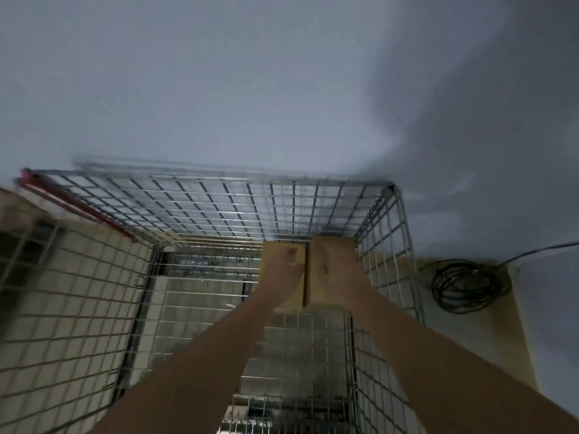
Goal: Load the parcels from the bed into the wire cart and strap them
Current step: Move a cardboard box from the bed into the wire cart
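Note:
The wire cart (219,198) stands against a pale wall, and I look down into it. Two brown cardboard parcels sit side by side in its far right corner. My left hand (282,270) lies on the left parcel (274,249) with its fingers stretched along the top face. My right hand (336,270) is on the right parcel (332,244). Blur and the similar colour hide how the right hand's fingers lie. The view is motion-blurred. No strap shows.
A red bar (75,202) runs along the cart's upper left rim. A coil of black cable (466,285) lies on the floor right of the cart, its lead running off right. Tiled floor (62,292) shows through the mesh on the left.

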